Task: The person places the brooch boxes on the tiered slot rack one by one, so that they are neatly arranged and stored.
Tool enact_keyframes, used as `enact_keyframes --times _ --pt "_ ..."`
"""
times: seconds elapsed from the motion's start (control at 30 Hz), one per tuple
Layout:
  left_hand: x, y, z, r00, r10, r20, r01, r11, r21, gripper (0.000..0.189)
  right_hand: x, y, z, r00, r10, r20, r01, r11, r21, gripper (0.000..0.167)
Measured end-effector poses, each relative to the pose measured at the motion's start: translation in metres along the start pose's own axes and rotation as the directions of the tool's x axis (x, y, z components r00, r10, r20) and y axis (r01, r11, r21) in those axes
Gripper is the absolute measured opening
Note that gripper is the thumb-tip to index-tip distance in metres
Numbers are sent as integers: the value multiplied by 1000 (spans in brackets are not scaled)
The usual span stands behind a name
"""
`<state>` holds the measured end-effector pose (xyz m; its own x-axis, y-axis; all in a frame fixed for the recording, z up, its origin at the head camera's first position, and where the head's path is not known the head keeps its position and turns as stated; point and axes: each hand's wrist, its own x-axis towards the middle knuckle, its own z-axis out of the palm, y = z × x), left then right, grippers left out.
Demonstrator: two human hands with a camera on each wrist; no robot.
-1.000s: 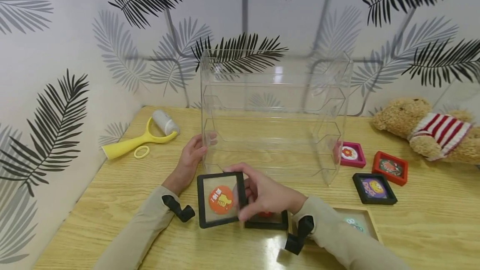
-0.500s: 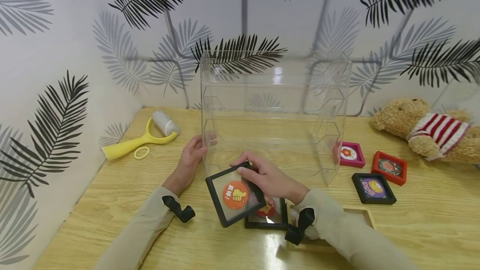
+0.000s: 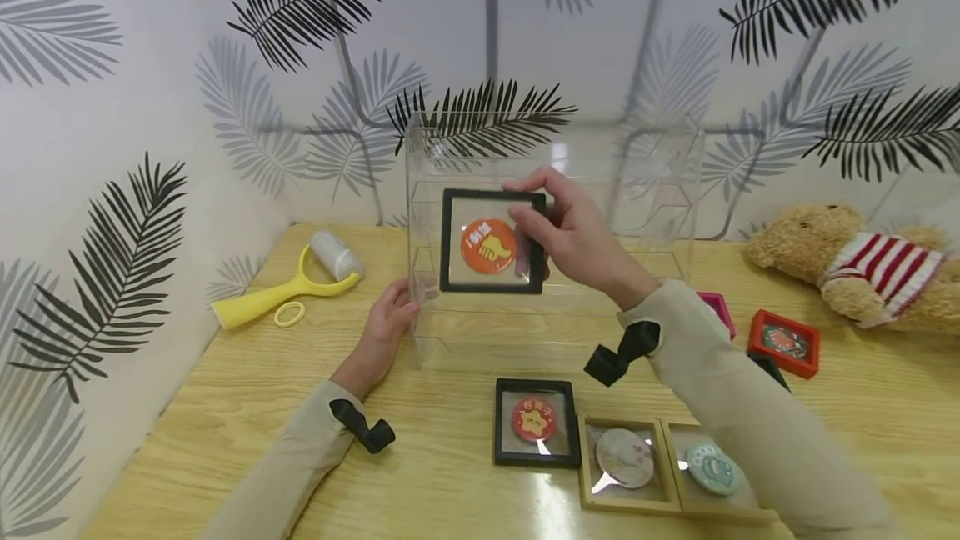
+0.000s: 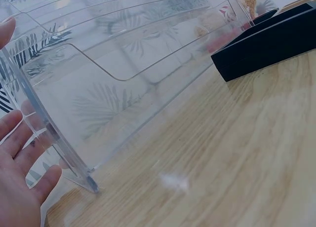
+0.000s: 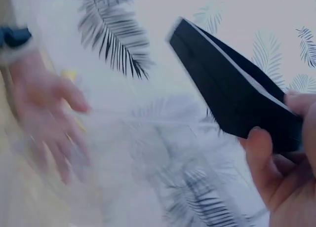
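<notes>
Black-rimmed frame (image 3: 491, 287) raised before the clear rack (image 3: 487, 327) | right hand (image 3: 576, 233) pinches its right edge; left hand (image 3: 384, 327), fingers extended, touches rack side | I judge it light, stiff, pane (image 3: 468, 211) delicate: grip edges | right-wrist blur, grip depth uncertain

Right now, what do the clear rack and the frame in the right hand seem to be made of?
The clear rack looks like glossy acrylic, perhaps glass: the wall shows through it, with reflections. The frame looks like matte black plastic, evenly coloured; its transparent centre may be film.
</notes>
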<state>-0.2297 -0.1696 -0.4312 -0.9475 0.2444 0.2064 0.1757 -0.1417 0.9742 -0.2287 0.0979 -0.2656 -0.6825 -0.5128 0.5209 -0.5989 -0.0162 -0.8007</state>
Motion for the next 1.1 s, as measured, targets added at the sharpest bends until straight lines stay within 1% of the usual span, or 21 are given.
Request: enact_keyframes --times 0.1,0.17,0.27,0.33,0.4,0.43,0.47,0.53,0.63,0.7,0.8,0.87,0.97,1.1 --pt "-2 -1 0 999 30 13 -30 999 32 51 18 -3 -9 993 15 -120 -19 999 -29 28" --pt "-3 -1 -1 999 38 21 -39 999 38 51 28 -5 -15 980 30 -198 -36 999 -28 28" --pt "-3 -1 -1 999 46 28 -47 998 47 51 42 -9 -21 950 28 -310 -31 1000 -5 26" --pt "-2 0 -2 998 53 27 -55 997 55 52 52 -13 -23 924 25 -381 -28 1000 -1 24" --pt "-2 1 -3 998 60 25 -61 996 62 52 62 -18 -25 901 17 -433 -31 999 -25 22" --pt "-1 1 -3 998 60 24 -61 996 59 52 67 -20 -26 893 6 -450 -25 999 -37 21" --pt "-1 1 -3 998 61 26 -62 996 59 52 72 -22 -27 887 -11 -462 -17 998 -57 20" --pt "-1 2 -3 998 59 29 -60 996 60 52 82 -25 -29 879 -60 -472 -1 992 -128 19" --pt "0 3 -3 998 55 31 -56 997 56 52 95 -26 -33 880 -137 -454 21 968 -252 21" --pt "0 2 -2 998 49 26 -50 997 53 53 103 -24 -35 890 -167 -425 13 940 -342 23" --pt "0 2 -2 999 41 13 -42 998 44 53 111 -19 -37 908 -187 -374 12 906 -424 25" --pt "0 2 -2 999 39 10 -40 998 43 53 114 -15 -37 920 -187 -345 12 892 -451 24" --pt "0 1 -2 999 45 18 -46 998 42 53 116 -9 -36 936 -158 -315 -15 875 -485 24" --pt "-1 0 -2 998 50 23 -51 998 41 53 117 -1 -33 957 -123 -262 -51 819 -572 22"
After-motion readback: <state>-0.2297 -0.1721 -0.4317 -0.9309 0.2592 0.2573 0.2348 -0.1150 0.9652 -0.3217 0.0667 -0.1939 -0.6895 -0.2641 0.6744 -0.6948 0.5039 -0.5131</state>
